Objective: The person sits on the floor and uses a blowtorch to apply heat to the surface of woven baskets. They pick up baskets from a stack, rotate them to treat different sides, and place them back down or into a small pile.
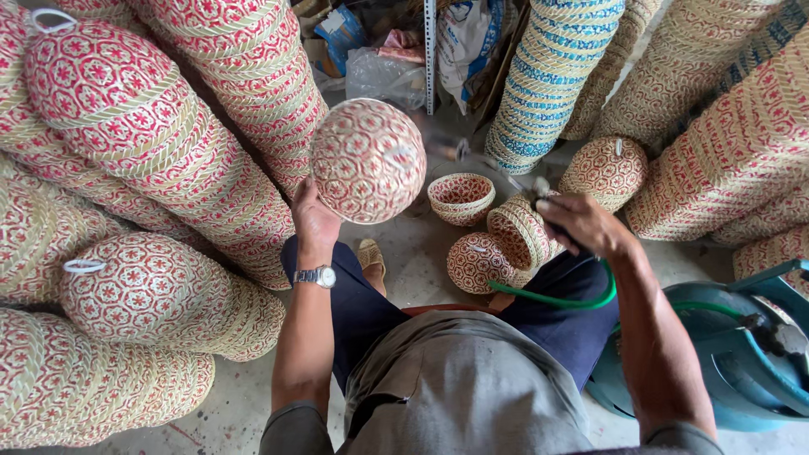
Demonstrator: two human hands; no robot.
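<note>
Holding a round woven basket bottom-up on the left hand, fingers tucked under its rim and clamped on it, so it sits up in front of the knees between the red stacks and the blue one. The right hand is closed tight around a dark torch-like nozzle fed by a green hose that runs back to the blue-green gas cylinder at the right. I'd guess the job is singeing stray fibres off the weave, so my advice: keep the basket turning on the wrist, sweep the tip quickly and never park it on one spot, and watch that the hose doesn't kink across the lap. Around the floor are a small open bowl basket, one lying on its side and an upside-down one. Tall stacks of red-patterned baskets lean in on the left, a blue-striped stack stands at the back. Packaging-wise: a white printed sack at top centre, a crumpled clear plastic bag just left of it, and a blue packet further left; a pale strip like a ruler stands upright between them.
</note>
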